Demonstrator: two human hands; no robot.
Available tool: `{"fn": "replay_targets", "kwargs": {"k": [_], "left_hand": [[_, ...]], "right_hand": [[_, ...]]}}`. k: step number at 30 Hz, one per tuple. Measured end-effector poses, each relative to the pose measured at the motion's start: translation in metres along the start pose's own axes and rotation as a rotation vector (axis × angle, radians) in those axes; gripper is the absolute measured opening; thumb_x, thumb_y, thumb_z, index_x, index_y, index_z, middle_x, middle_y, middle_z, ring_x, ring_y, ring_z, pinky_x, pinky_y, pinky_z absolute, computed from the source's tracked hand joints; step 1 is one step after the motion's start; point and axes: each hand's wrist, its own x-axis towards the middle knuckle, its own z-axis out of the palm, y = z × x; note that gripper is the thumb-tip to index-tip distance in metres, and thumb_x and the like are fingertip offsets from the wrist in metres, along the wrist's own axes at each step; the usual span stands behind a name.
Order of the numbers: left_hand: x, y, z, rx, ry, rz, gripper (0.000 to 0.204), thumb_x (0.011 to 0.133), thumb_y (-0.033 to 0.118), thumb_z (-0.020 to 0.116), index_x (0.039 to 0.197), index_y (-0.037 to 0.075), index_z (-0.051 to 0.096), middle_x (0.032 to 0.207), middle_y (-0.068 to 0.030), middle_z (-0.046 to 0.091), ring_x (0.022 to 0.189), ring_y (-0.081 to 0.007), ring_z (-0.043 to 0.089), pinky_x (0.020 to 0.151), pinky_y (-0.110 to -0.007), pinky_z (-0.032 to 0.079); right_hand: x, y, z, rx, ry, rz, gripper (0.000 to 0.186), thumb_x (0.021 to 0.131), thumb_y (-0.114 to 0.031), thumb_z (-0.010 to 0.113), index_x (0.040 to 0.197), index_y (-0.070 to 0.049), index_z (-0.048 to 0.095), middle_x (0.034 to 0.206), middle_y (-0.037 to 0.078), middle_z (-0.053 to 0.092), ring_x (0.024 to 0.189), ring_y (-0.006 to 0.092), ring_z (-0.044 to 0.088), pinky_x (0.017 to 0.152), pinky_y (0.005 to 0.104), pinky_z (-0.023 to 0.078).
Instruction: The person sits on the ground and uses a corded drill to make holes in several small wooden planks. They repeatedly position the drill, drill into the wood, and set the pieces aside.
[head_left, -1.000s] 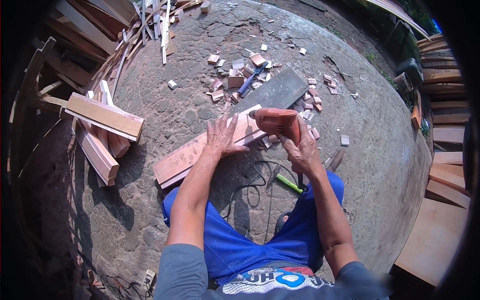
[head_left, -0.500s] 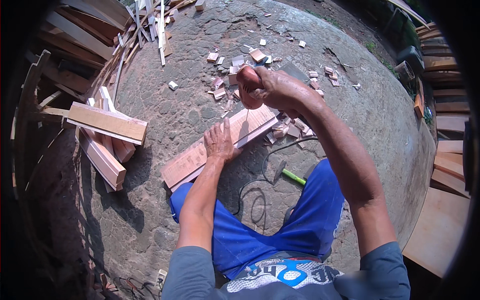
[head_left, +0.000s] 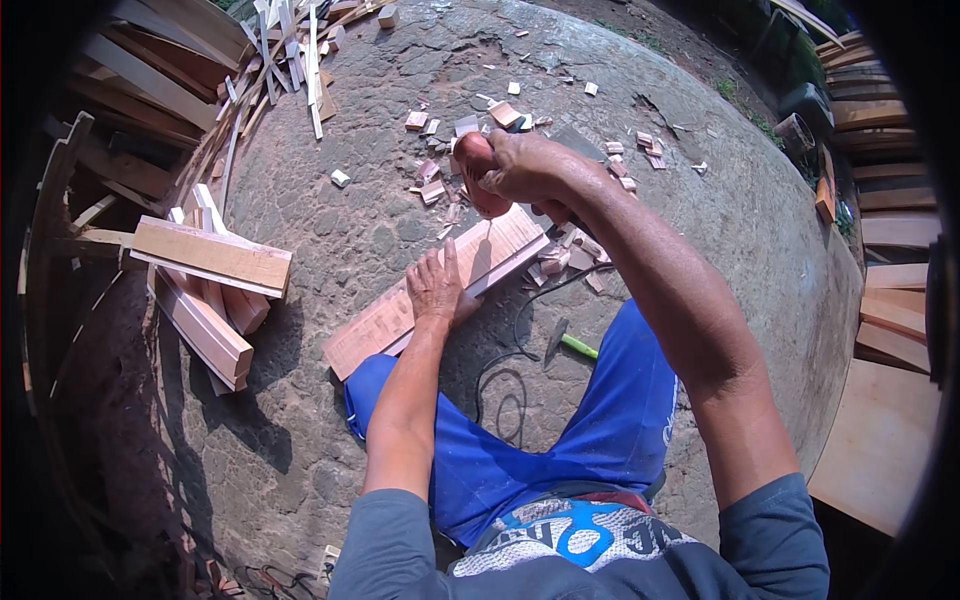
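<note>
My right hand (head_left: pixel 530 172) is closed on an orange power drill (head_left: pixel 472 160), held upright over a pinkish wooden board (head_left: pixel 360 340), with a thin bit pointing down at its upper part; whether it is in the wood I cannot tell. My left hand (head_left: pixel 433 287) lies on the board with fingers laid out, near the drill's bit. A black cord (head_left: pixel 520 354) loops on the ground beside a hammer with a green handle (head_left: pixel 578 346). Small offcuts (head_left: pixel 431 190) lie scattered around the board's far end, partly on a dark flat plank behind my right hand.
Cut beams (head_left: pixel 212 255) are piled to the left on the cracked concrete ground (head_left: pixel 280 160). Loose strips and boards (head_left: pixel 150 70) fill the upper left. More boards (head_left: pixel 895 200) and a panel (head_left: pixel 870 445) line the right edge, near a grey container (head_left: pixel 805 100).
The drill has swung from lying sideways over the board to upright, with my right arm raised and turned. Since half a second ago it has shifted slightly left. My left hand stays on the board.
</note>
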Motion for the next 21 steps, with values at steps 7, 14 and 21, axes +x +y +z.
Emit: {"fn": "replay_targets", "kwargs": {"k": [7,14,21], "left_hand": [[-0.002,0.003,-0.004,-0.017,0.001,0.015,0.140,0.059,0.055,0.097,0.170,0.010,0.025,0.151,-0.0227,0.046,0.141,-0.0413,0.045,0.117,-0.054,0.034],[0.001,-0.002,0.004,0.024,-0.013,0.009,0.136,0.061,0.056,0.095,0.169,0.010,0.027,0.154,-0.0207,0.045,0.140,-0.0384,0.046,0.118,-0.053,0.033],[0.002,0.002,-0.003,0.001,-0.012,0.008,0.134,0.061,0.054,0.096,0.169,0.010,0.030,0.149,-0.0208,0.048,0.139,-0.0391,0.046,0.117,-0.053,0.033]], "right_hand": [[-0.001,-0.002,-0.002,0.001,-0.052,0.077,0.042,0.101,-0.029,0.067,0.126,0.003,0.055,0.085,0.018,0.076,0.063,0.0246,0.075,0.053,0.0406,0.059],[-0.004,0.001,0.008,0.006,0.001,0.033,0.042,0.102,-0.028,0.067,0.128,0.003,0.054,0.086,0.018,0.076,0.063,0.0238,0.075,0.054,0.0408,0.058],[-0.010,-0.002,0.005,0.068,-0.006,0.071,0.045,0.100,-0.030,0.070,0.131,0.000,0.055,0.093,0.022,0.076,0.076,0.0300,0.078,0.065,0.0446,0.061]]}}
